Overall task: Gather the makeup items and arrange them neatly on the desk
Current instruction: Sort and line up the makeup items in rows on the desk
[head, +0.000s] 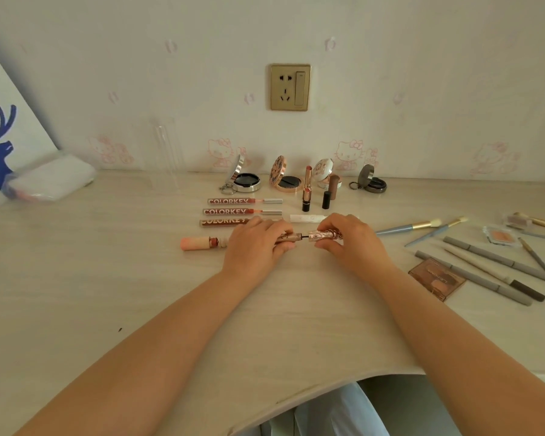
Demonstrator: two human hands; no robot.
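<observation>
Mascara tube [285, 240] held between left hand [258, 243] and right hand [348, 242]

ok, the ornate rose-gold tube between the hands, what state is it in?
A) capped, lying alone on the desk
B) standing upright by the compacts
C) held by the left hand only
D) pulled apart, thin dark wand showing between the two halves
D: the left hand holds the tube body and the right hand holds the ornate cap, with a thin dark wand exposed in the gap between them.

Rose-gold mascara tube [285, 240] and ornate cap [324, 236] slightly apart, wand perhaps half inserted, above desk [139, 294].
</observation>
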